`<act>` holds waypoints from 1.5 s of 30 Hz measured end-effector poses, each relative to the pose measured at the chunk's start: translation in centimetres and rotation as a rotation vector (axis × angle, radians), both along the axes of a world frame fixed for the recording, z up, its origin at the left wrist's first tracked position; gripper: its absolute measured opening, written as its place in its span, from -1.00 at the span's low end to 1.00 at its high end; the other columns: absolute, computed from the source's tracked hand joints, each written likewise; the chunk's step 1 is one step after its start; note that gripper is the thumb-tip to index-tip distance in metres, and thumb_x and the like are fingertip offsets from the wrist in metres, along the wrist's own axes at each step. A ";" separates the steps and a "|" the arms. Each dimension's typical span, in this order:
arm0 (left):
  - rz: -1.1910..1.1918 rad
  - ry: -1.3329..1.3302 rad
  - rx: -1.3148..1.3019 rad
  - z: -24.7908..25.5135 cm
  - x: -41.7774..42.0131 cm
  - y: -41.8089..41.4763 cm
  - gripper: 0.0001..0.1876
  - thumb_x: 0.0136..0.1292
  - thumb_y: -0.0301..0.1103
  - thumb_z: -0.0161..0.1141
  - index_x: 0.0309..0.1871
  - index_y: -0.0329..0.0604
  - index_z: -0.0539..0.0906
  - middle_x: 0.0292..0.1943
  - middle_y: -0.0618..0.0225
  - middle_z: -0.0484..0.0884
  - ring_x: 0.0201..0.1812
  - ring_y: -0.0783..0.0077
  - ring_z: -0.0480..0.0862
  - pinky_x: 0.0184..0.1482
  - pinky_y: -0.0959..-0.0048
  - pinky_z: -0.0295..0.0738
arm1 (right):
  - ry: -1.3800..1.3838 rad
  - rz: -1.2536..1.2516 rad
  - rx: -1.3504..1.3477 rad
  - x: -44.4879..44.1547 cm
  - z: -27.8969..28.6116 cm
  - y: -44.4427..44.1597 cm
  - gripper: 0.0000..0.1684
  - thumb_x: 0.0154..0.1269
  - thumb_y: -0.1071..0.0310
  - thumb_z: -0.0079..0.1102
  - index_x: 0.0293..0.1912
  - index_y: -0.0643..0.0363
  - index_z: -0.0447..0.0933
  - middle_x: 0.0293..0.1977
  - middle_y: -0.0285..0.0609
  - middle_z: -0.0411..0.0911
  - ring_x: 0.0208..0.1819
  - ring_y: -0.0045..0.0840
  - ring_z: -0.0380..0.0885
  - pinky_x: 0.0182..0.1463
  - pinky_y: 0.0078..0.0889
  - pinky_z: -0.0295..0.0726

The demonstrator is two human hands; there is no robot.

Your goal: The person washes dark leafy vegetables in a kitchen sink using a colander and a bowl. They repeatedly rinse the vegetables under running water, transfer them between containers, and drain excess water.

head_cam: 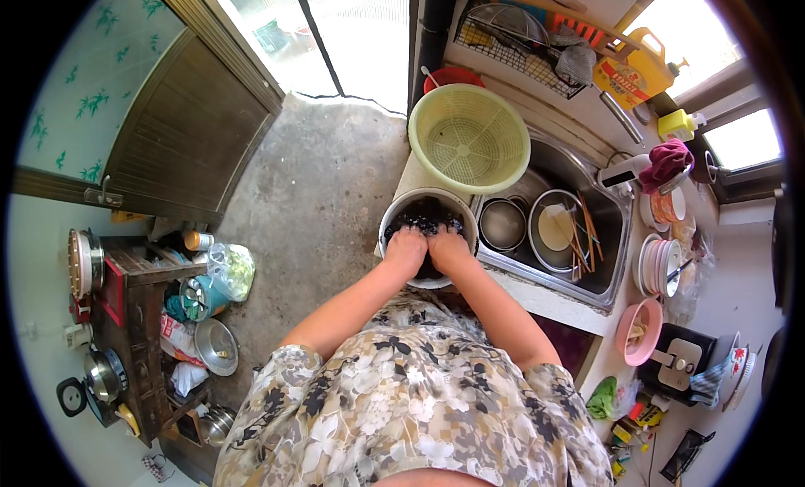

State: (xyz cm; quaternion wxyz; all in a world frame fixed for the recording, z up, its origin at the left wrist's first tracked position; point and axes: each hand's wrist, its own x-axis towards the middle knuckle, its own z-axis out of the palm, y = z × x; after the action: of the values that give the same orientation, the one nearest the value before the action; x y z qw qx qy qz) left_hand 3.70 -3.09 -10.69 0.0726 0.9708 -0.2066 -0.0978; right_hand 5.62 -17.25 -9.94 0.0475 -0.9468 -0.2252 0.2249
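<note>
Both of my hands reach into a round white tub (385, 219) that holds a dark, wet, glossy mass (431, 214). My left hand (407, 248) is at the tub's left side and my right hand (448, 246) is close beside it, with the fingertips sunk in the dark stuff. What the fingers hold, if anything, is hidden. Just beyond the tub stands a pale green plastic colander (462, 148) with a red basin (454, 77) partly behind it. The tub rests near the counter's left edge, beside the sink.
The steel sink (619, 235) holds a pot (503, 224) and a bowl (575, 197) with chopsticks. Stacked bowls (654, 265), a pink basin (640, 323) and a yellow jug (629, 78) line the counter. At left, a wooden cabinet (139, 311) stands near a bag of greens (233, 272).
</note>
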 end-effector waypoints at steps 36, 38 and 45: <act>0.455 0.448 -0.200 -1.2 3.0 0.0 -0.15 0.06 -0.57 0.23 0.50 -0.12 0.20 0.21 -0.22 0.47 0.21 -0.18 0.54 0.26 0.11 0.46 | 0.193 -0.321 0.196 2.1 -1.6 1.1 0.29 -0.27 0.52 0.53 0.48 -0.05 0.04 0.42 0.23 0.05 0.36 0.36 0.16 0.39 0.23 0.29; 0.463 0.377 -0.385 -2.4 2.9 0.9 -0.21 0.03 -0.60 0.20 0.44 -0.17 0.27 0.18 -0.24 0.49 0.20 -0.20 0.53 0.25 0.12 0.46 | 0.196 -0.304 0.274 2.2 -1.3 1.1 0.24 -0.28 0.53 0.53 0.44 -0.01 0.10 0.38 0.23 0.10 0.35 0.30 0.20 0.38 0.19 0.30; 0.565 0.332 -0.598 -2.2 2.8 -0.4 -0.46 -0.01 -0.66 0.13 0.14 -0.26 0.43 0.06 -0.25 0.54 0.13 -0.26 0.53 0.17 0.06 0.46 | 0.120 -0.364 0.705 2.0 -4.1 -0.7 -0.02 -0.30 0.56 0.50 0.22 0.09 0.29 0.19 0.21 0.28 0.23 0.18 0.34 0.29 -0.05 0.41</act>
State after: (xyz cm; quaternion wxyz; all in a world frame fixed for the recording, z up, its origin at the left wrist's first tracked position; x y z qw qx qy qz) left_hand 6.50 -3.44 -12.91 0.4064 0.8966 0.0623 -0.1645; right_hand 7.57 -17.93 -14.02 0.4216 -0.8821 -0.1139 0.1764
